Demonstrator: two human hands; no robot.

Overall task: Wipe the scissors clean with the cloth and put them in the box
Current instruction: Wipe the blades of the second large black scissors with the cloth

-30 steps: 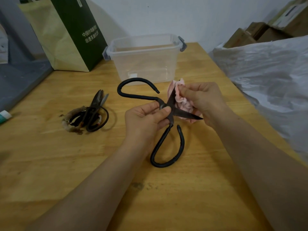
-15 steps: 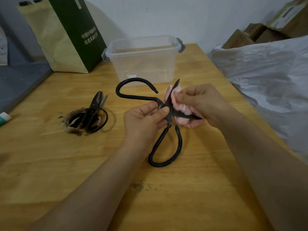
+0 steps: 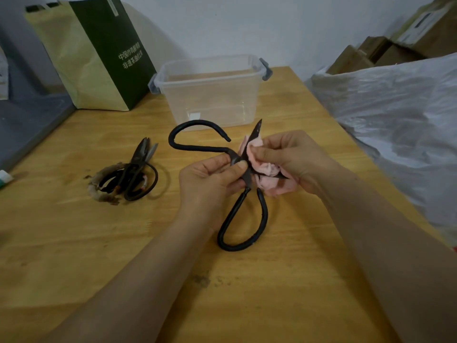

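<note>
The left hand (image 3: 210, 179) pinches the big black scissors (image 3: 264, 214) right at the pivot, thumb on top, so the joint itself is covered. The right hand (image 3: 294, 159) pinches a bunched pink cloth (image 3: 268, 180) round the blade that points up and away. Most of that blade is hidden under the cloth and fingers, and only its dark tip stands clear. The other blade points right and is buried in the cloth, with just a sliver of its tip showing by the right palm.

The scissors are spread wide open in front of the clear plastic box (image 3: 210, 78), not in it. I cannot tell whether the lower handle loop rests on the tabletop (image 3: 74, 243) or hangs just above it.

To the left lies a second, smaller pair of scissors (image 3: 138, 169), its handles tangled with some worn wrapping that is hard to make out. A small white and green object (image 3: 3, 178) is cut off at the left edge.

Compared with a second ago, the cloth has slid down toward the pivot. Back then it covered the upright blade to the tip, and the sideways blade showed more plainly. The left hand's pinch has not changed.
</note>
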